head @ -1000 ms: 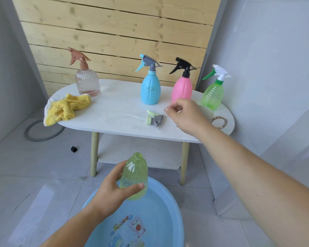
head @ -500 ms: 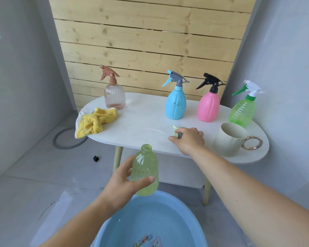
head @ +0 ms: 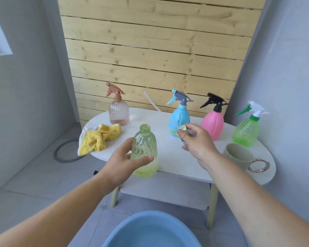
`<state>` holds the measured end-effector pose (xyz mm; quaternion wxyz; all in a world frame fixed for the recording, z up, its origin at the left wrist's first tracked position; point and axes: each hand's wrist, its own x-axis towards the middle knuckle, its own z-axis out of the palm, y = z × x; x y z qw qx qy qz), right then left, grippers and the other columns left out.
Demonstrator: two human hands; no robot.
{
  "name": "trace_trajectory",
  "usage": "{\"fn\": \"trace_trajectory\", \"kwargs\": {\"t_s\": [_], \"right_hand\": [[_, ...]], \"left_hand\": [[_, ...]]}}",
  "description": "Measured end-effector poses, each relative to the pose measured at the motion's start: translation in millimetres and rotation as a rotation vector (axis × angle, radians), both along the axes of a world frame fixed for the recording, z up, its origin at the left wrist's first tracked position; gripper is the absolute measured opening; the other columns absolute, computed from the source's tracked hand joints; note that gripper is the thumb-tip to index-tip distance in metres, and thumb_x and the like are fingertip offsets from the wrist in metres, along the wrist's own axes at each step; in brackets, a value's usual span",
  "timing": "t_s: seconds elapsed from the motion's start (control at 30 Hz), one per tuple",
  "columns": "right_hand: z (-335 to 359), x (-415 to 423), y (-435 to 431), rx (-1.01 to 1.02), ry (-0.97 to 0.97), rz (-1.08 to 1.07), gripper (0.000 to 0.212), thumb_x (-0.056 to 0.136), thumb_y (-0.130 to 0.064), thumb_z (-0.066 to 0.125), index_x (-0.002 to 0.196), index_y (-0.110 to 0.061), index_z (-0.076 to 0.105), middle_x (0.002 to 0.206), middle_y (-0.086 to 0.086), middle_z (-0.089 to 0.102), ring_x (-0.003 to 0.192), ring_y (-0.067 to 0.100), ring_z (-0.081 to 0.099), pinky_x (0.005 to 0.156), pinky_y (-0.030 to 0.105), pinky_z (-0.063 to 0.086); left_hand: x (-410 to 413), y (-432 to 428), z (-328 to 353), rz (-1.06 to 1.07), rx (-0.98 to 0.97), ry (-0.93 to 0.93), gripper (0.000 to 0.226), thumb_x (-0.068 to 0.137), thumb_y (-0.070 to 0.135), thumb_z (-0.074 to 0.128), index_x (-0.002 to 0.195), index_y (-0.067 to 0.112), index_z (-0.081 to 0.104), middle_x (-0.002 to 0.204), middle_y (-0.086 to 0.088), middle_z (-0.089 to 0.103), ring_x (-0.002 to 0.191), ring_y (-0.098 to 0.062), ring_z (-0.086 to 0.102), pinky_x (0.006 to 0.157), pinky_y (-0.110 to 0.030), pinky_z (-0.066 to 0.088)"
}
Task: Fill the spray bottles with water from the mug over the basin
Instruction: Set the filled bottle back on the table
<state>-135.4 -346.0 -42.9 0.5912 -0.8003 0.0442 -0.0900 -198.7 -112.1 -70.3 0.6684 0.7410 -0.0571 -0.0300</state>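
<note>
My left hand (head: 122, 162) grips an uncapped yellow-green bottle (head: 144, 150), held upright above the table's front edge, with a little water in its bottom. My right hand (head: 197, 141) pinches its spray head (head: 181, 130), lifted off the table, the thin dip tube (head: 156, 107) slanting up to the left. A beige mug (head: 238, 155) with a gold ring handle stands on the white table (head: 169, 157) at the right. The blue basin (head: 150, 230) sits on the floor below.
On the table stand a clear pink bottle (head: 119, 111), a blue bottle (head: 180, 116), a pink bottle (head: 213, 122) and a green bottle (head: 246, 129), all capped. A yellow cloth (head: 96, 138) lies at the table's left end. A grey hose ring (head: 64, 154) lies on the floor.
My right hand picked the spray head up off the table and raised it. My left hand lifted the open bottle higher, away from the basin.
</note>
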Motion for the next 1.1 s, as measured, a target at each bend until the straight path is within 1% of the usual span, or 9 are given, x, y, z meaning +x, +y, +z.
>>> {"fn": "trace_trajectory", "kwargs": {"t_s": [0.1,0.2,0.27,0.43,0.53,0.6,0.77,0.97,1.1], "right_hand": [[-1.0,3.2,-3.2,0.051,-0.047,-0.059,0.017,0.088,-0.023,0.072,0.105,-0.022,0.070,0.090,-0.002,0.068,0.078,0.013,0.062,0.073,0.023,0.053],[8.3,5.7,-9.1,0.011,-0.149,-0.118,0.025,0.086,-0.018,0.075,0.110,-0.018,0.071,0.088,-0.014,0.068,0.072,-0.013,0.060,0.060,0.001,0.041],[20.0,6.8,-15.2,-0.041,-0.237,-0.162,0.026,0.085,-0.015,0.075,0.111,-0.015,0.072,0.089,-0.017,0.068,0.068,-0.020,0.058,0.061,-0.001,0.039],[59.2,5.3,-31.0,-0.336,-0.443,-0.294,0.032,0.085,-0.019,0.075,0.116,-0.018,0.069,0.120,-0.001,0.062,0.077,0.004,0.054,0.085,0.013,0.046],[71.0,7.0,-35.9,-0.471,-0.511,-0.284,0.033,0.085,-0.010,0.074,0.117,-0.008,0.069,0.123,0.012,0.059,0.100,0.010,0.053,0.081,-0.002,0.032],[75.3,11.1,-41.3,-0.545,-0.515,-0.283,0.033,0.084,-0.010,0.075,0.117,-0.008,0.069,0.131,0.010,0.056,0.116,0.018,0.054,0.090,0.008,0.030],[84.6,20.0,-58.7,-0.605,-0.567,-0.264,0.035,0.081,-0.011,0.077,0.115,-0.011,0.070,0.141,0.009,0.050,0.121,0.026,0.058,0.101,0.032,0.043],[91.4,18.6,-65.7,-0.687,-0.613,-0.266,0.039,0.083,-0.011,0.076,0.121,-0.013,0.068,0.150,0.008,0.044,0.135,0.025,0.046,0.111,0.038,0.039],[93.3,18.7,-63.7,-0.714,-0.659,-0.225,0.041,0.083,-0.009,0.076,0.123,-0.015,0.068,0.151,0.004,0.042,0.126,0.030,0.053,0.104,0.044,0.044]], "left_hand": [[10.9,-1.5,6.3,-0.001,0.006,-0.005,0.056,0.080,0.024,0.088,0.128,0.031,0.061,0.121,0.007,0.072,0.106,-0.013,0.072,0.093,-0.037,0.058],[22.7,-4.7,7.4,0.000,0.003,-0.001,0.061,0.071,0.034,0.089,0.126,0.033,0.062,0.121,0.007,0.071,0.104,-0.014,0.073,0.094,-0.042,0.059],[30.6,-7.7,6.3,0.008,0.006,0.002,0.061,0.068,0.038,0.088,0.124,0.035,0.063,0.120,0.008,0.071,0.103,-0.014,0.073,0.096,-0.044,0.058],[50.2,-17.7,1.0,0.030,0.014,0.010,0.066,0.061,0.045,0.088,0.122,0.037,0.064,0.117,0.008,0.071,0.098,-0.013,0.074,0.096,-0.043,0.058],[60.9,-23.0,-2.6,0.054,0.030,0.019,0.077,0.053,0.054,0.087,0.124,0.037,0.062,0.118,0.007,0.069,0.096,-0.012,0.074,0.092,-0.043,0.059],[66.1,-27.0,-4.7,0.069,0.038,0.024,0.079,0.051,0.055,0.086,0.124,0.039,0.061,0.118,0.008,0.068,0.097,-0.012,0.073,0.091,-0.043,0.060],[75.4,-33.1,-9.3,0.095,0.044,0.026,0.077,0.052,0.056,0.085,0.123,0.041,0.061,0.118,0.009,0.067,0.098,-0.013,0.072,0.089,-0.041,0.060],[81.7,-37.2,-11.7,0.097,0.044,0.014,0.077,0.051,0.057,0.085,0.123,0.043,0.061,0.118,0.009,0.067,0.098,-0.013,0.072,0.089,-0.042,0.060],[84.3,-39.8,-13.6,0.097,0.052,0.012,0.084,0.049,0.060,0.086,0.127,0.043,0.059,0.119,0.008,0.066,0.100,-0.014,0.072,0.090,-0.044,0.060]]}}
